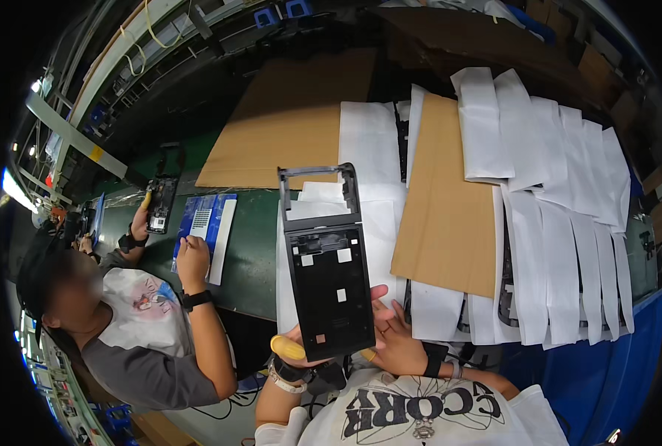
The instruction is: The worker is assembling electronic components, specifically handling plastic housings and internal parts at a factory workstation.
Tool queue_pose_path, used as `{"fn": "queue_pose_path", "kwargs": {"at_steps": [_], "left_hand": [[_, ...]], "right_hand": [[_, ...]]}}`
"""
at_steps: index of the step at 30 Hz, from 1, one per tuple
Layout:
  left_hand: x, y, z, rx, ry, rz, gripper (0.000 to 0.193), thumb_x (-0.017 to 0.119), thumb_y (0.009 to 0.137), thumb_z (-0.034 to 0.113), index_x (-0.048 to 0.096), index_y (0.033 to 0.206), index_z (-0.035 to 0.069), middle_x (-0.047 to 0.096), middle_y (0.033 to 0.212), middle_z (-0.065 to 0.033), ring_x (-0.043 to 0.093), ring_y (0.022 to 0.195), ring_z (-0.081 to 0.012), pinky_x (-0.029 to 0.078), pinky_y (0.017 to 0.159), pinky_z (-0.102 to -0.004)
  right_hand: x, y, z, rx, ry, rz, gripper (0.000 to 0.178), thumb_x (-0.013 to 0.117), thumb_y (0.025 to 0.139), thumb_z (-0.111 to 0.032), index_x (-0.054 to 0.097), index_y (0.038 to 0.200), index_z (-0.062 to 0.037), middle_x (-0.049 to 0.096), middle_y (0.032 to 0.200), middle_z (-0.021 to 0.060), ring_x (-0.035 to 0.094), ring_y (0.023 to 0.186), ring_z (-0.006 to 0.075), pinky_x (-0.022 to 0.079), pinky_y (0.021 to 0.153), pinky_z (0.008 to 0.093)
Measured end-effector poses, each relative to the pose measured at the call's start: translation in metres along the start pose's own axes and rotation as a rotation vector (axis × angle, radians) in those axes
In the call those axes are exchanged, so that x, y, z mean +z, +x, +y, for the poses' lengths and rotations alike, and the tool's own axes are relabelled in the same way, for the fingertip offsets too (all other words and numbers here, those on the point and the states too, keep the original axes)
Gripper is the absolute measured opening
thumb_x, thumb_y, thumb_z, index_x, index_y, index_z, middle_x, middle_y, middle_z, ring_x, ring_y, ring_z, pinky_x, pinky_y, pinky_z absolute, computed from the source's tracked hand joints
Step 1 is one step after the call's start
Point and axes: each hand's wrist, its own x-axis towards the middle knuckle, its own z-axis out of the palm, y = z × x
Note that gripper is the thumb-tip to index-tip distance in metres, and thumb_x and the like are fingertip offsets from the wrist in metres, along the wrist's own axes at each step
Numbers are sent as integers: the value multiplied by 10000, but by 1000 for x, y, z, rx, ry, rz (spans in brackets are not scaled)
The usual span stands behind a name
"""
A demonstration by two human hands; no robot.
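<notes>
A black plastic housing (331, 290) stands tilted up in front of me, with an open rectangular frame at its top and small white squares and one pinkish square on its flat panel. My left hand (295, 348), a yellow cover on its thumb, grips the lower end; fingertips show past the right edge. Close by the lower right corner is my right hand (399, 348), fingers stretched out and apart, also with a yellow thumb cover. I cannot tell whether it touches the housing. Behind the housing lie white foam sheets (379, 245).
Rows of white foam sleeves (561, 223) with black parts between them cover the right side, beside a cardboard sheet (442, 223). Another cardboard sheet (271, 134) lies farther back. At left, a co-worker (145, 320) holds a black part (162, 204) near a blue board (205, 223) on the green table (253, 253).
</notes>
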Motion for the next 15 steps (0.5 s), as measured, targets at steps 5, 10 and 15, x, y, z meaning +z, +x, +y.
{"fn": "queue_pose_path", "kwargs": {"at_steps": [5,10,15], "left_hand": [[-4,1,4,76,57,50,1000,739,677,437,172,1408,56,229,1391,-275,360,1235,-412,358,938,-594],[-12,-4,-11,104,-32,-12,1097,743,616,544,167,1396,30,269,1360,-265,375,1218,-405,334,958,-608],[2,4,-7,99,46,7,988,703,627,608,265,1381,143,358,1275,-212,406,1161,-385,393,852,-596]], "right_hand": [[3,4,-2,-24,-61,53,381,546,810,-246,523,1118,-22,297,1409,144,281,1312,272,224,1049,492],[-2,3,-3,-27,-17,41,387,563,791,-251,537,1108,-30,286,1417,141,283,1311,270,222,1050,489],[-2,2,0,-29,-49,3,462,593,750,-258,529,1145,-29,274,1426,126,265,1318,270,217,1052,494]]}}
